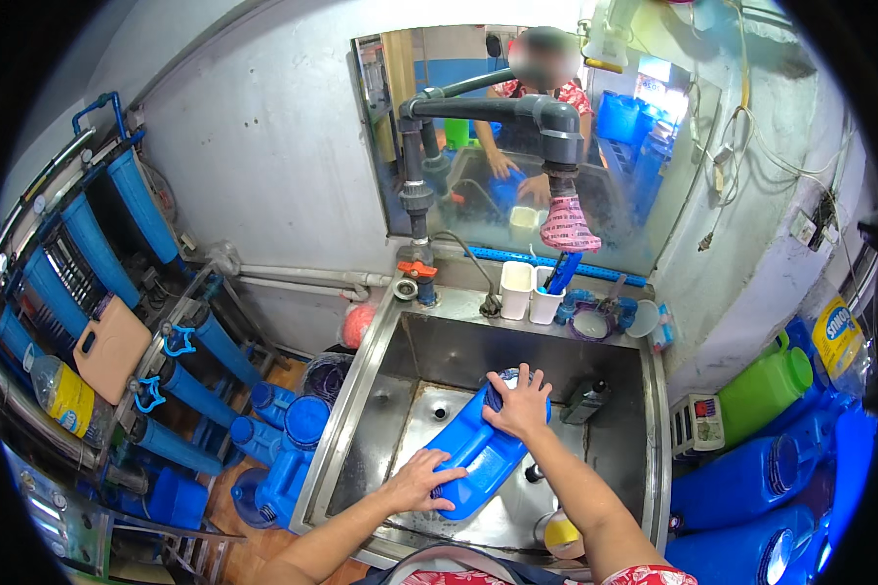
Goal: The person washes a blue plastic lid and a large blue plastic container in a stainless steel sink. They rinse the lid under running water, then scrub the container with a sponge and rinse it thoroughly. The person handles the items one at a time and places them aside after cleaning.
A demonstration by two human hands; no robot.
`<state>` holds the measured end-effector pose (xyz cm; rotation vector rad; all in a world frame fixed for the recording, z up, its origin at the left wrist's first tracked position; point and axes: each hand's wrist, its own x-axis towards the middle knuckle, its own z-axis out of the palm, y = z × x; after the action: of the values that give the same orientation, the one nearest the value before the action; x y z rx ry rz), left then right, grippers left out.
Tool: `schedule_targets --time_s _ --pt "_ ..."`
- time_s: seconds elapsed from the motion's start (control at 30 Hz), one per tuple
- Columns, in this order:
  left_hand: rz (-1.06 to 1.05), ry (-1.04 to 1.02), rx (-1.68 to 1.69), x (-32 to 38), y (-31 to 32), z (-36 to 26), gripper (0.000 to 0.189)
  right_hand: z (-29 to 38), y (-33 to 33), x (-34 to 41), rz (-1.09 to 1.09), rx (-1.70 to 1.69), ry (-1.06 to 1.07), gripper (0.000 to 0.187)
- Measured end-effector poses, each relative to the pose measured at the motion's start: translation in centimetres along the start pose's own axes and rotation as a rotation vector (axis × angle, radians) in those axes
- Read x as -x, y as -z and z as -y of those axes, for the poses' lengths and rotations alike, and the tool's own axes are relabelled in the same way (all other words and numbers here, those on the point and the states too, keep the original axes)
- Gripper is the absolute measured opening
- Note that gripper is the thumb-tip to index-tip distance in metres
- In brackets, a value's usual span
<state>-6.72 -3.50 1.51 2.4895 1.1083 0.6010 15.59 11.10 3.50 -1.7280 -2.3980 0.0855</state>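
Note:
A blue plastic water jug [494, 468] lies on its side, slanting across the stainless steel sink basin [424, 439]. My right hand [521, 408] grips its far end, fingers spread over the wide round cap [493, 398]. At the near left end my left hand [426, 482] holds the jug's side, thumb and fingers around a small dark-ribbed part that they mostly hide. A dark bottle [585, 401] leans in the basin's right corner. By my right forearm lies a container with a yellow part [563, 537], partly covered by the arm.
Over the sink hangs a grey pipe [483, 110] with a pink-wrapped outlet [569, 225]; its valve has an orange handle [417, 270]. White holders [516, 289] line the back ledge. Blue jugs [739, 475] crowd the right; more containers [285, 468] and blue filter housings [143, 205] stand left.

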Motion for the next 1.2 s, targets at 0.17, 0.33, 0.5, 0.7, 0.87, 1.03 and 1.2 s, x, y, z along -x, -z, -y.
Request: schedule_targets --time_s 0.17,0.33,0.5,0.7,0.87,1.03,1.2 --pt "-0.147 0.078 -0.087 -1.7 -4.5 -5.3 0.066 -1.4 0.3 -1.7 0.040 -0.031 0.163 0.075" --pt "-0.108 0.176 -0.140 -3.3 -7.1 -7.2 0.064 4.1 -0.5 -2.2 0.010 0.047 -0.459 0.070" --pt "-0.090 0.089 -0.071 -1.9 -5.3 -5.1 0.062 3.9 -0.1 -1.9 0.052 0.035 -0.325 0.069" --pt "-0.046 -0.076 -0.005 0.3 -1.8 -0.5 0.060 3.3 0.1 -1.3 0.016 0.101 -0.241 0.066" --pt "-0.078 -0.185 0.027 0.5 -1.0 1.0 0.053 -1.5 -0.5 -0.9 0.004 0.029 0.278 0.062" --pt "-0.270 -0.113 -0.046 -0.4 -2.3 1.0 0.042 -2.6 0.2 -2.1 -0.032 -0.016 0.380 0.062" --pt "-0.296 -0.072 -0.082 0.0 -3.0 0.3 0.035 -0.6 -1.0 -2.3 -0.031 -0.064 -0.019 0.064"
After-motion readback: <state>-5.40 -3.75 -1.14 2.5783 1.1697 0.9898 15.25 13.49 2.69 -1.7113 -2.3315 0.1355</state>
